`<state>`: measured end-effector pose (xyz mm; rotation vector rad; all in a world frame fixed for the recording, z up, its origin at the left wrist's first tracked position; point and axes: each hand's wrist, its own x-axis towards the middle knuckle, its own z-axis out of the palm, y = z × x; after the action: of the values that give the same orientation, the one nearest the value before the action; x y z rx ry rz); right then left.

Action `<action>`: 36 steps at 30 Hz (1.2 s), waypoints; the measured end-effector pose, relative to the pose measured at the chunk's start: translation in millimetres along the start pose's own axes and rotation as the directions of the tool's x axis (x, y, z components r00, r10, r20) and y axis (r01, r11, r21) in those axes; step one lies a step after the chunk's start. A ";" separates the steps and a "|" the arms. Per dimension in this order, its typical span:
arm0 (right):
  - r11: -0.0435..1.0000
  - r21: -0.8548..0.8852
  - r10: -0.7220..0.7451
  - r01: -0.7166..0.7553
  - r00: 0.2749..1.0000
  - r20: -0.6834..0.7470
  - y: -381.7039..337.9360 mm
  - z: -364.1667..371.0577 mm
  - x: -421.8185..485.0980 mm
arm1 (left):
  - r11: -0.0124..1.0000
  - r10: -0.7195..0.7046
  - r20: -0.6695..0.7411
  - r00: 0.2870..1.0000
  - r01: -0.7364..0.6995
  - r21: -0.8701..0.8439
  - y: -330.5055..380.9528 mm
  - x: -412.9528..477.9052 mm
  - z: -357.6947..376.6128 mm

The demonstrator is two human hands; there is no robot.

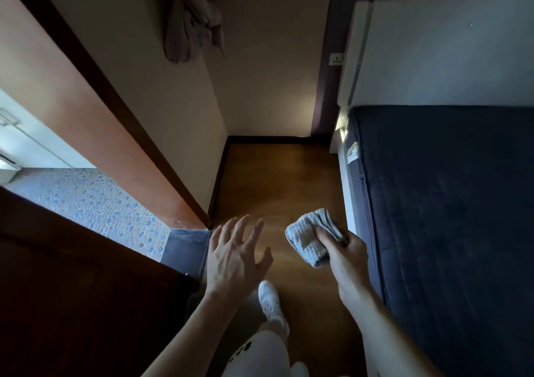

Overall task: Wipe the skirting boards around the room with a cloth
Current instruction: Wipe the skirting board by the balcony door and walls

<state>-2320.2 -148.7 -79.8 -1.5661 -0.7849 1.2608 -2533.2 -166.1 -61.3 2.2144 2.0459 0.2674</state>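
Note:
My right hand (345, 253) grips a folded grey waffle-weave cloth (307, 238) in the air above the wooden floor, close to the bed's side. My left hand (235, 253) hovers beside it with fingers spread and holds nothing. A dark brown skirting board (218, 177) runs along the foot of the cream wall on the left, then turns along the far wall (271, 139) at the end of the narrow passage. Both hands are well above and short of the skirting.
A bed with a dark blue mattress (450, 209) and white headboard (433, 55) fills the right side. An open dark wooden door (72, 290) and a pebble-tiled bathroom floor (95, 200) lie left. A knotted cloth (193, 21) hangs on the wall. My white shoe (270, 301) stands on the floor.

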 end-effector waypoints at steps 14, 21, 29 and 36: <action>1.000 -0.023 -0.015 0.015 1.000 0.025 -90.4 113.9 237.7 | 0.997 -0.045 -0.097 0.994 0.038 -0.070 -50.4 261.2 22.4; 0.998 0.036 -0.055 0.052 0.993 0.102 -136.6 169.4 320.9 | 0.994 -0.100 -0.070 0.992 0.096 -0.057 -82.0 349.4 21.3; 0.992 -0.111 -0.040 0.067 0.972 0.229 -154.5 230.0 421.3 | 0.962 -0.270 -0.074 0.960 0.265 -0.068 -109.4 426.8 26.1; 0.967 -0.234 0.037 0.098 0.858 0.512 -178.0 308.6 534.7 | 0.860 -0.510 -0.152 0.847 0.506 -0.065 -136.7 501.9 47.8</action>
<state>-2462.2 477.2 -111.3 -1.4098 -1.3518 1.6348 -2619.8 346.8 -110.0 1.5888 2.6042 0.4226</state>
